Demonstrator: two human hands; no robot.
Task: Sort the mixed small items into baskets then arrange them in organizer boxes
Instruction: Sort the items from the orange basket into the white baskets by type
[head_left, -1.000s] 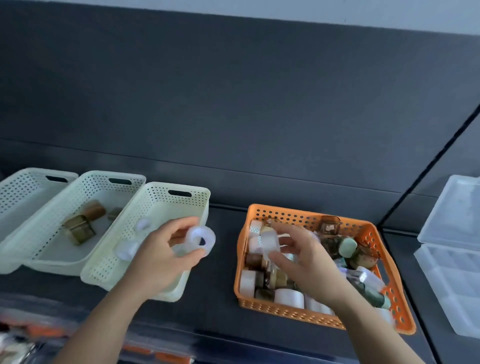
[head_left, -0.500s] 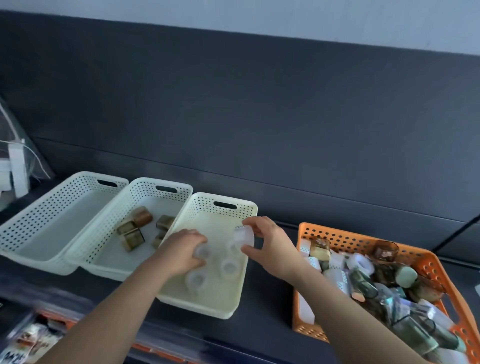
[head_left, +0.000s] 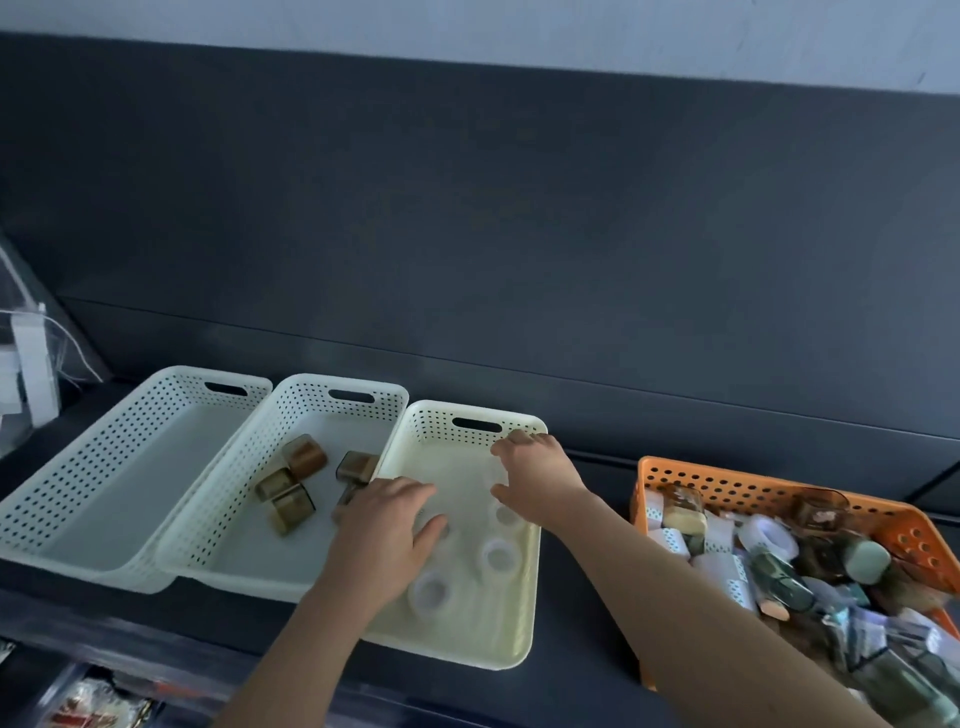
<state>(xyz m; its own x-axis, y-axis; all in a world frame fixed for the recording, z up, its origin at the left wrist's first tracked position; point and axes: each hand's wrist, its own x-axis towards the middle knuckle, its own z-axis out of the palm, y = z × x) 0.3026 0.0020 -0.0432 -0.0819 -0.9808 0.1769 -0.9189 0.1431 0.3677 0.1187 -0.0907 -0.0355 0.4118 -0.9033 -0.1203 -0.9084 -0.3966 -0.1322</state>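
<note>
Three cream perforated baskets stand side by side. The left basket holds nothing. Several brown square items lie in the middle basket. The right cream basket contains clear tape rolls. My left hand hovers palm down over its near left part, fingers relaxed and holding nothing. My right hand reaches over its far right corner with the fingers spread and nothing in them. An orange basket at the right is heaped with mixed rolls, jars and bottles.
A dark wall panel rises right behind the baskets. A clear plastic holder with white parts stands at the far left. Packaged goods show below the shelf's front edge.
Both hands carried clear tape rolls from the orange basket to the right cream basket and let them go. The view has swung left.
</note>
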